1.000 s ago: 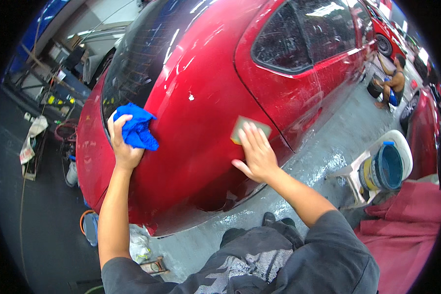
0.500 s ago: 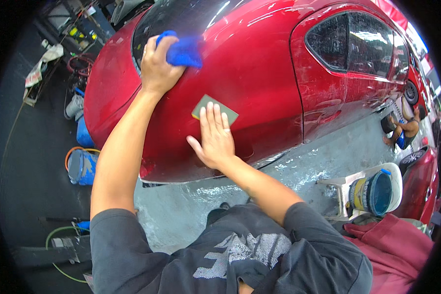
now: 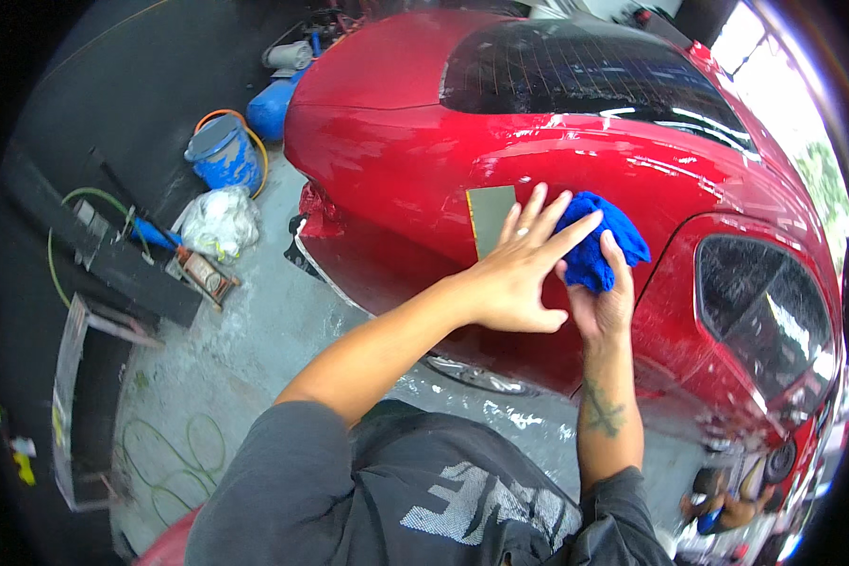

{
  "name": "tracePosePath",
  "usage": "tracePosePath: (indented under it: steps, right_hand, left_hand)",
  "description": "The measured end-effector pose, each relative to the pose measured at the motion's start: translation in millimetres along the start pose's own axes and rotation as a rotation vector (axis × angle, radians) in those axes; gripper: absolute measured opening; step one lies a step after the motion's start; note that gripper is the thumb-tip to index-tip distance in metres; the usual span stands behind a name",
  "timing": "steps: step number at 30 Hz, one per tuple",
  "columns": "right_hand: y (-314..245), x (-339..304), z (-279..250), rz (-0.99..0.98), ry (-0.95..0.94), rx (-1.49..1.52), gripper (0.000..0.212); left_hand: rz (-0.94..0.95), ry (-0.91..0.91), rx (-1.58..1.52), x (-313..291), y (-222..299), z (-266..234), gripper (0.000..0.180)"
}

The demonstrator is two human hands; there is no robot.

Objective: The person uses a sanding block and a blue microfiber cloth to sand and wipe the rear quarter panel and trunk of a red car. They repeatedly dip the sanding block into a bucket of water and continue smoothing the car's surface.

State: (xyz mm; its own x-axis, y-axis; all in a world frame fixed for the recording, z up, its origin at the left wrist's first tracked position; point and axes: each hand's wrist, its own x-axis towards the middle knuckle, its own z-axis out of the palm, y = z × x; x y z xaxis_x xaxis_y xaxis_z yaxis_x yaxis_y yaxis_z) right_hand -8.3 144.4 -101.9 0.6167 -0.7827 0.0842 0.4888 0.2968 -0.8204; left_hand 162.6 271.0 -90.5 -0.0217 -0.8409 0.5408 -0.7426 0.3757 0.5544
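Observation:
My left hand reaches over the red car's rear quarter panel with its fingers spread, a ring on one of them. A flat grey-green rectangular pad with a yellow edge shows beside and partly behind those fingers; whether they touch it is hidden. My right hand, palm up with a tattooed forearm, grips a bunched blue cloth. The left fingertips overlap the cloth's left side. Pale scuffed patches run along the panel below the rear window.
Left of the car stand a blue bucket with an orange hose, a plastic-wrapped bundle, a floor jack and a metal frame. A green hose coils on the floor. Another person crouches at lower right.
The blue cloth has passed from my left hand to my right. My right hand has come off the pad, and my left hand now lies over its edge. The view has swung left.

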Motion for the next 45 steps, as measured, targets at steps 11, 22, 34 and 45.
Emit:
tracePosePath:
  steps: [11,22,34,45]
  right_hand:
    - [-140.0,120.0,22.5,-1.282,-0.523,-2.11,0.082]
    - [-48.8,192.1,114.9,-1.327,-0.766,-1.92,0.045]
    - [-22.5,196.5,149.4,-1.15,-0.659,-2.008,0.055]
    - [-6.3,209.5,170.0,-1.077,-0.66,-1.964,0.049]
  left_hand:
    - [-0.849,0.758,0.484,38.5,-49.5,131.0,0.105]
    - [-0.796,0.81,0.372,46.3,-10.3,179.9,0.102]
    - [-1.061,1.031,0.571,-38.0,-168.6,3.4,0.107]
    - [-0.981,0.9,0.595,-64.3,-199.5,-61.6,0.104]
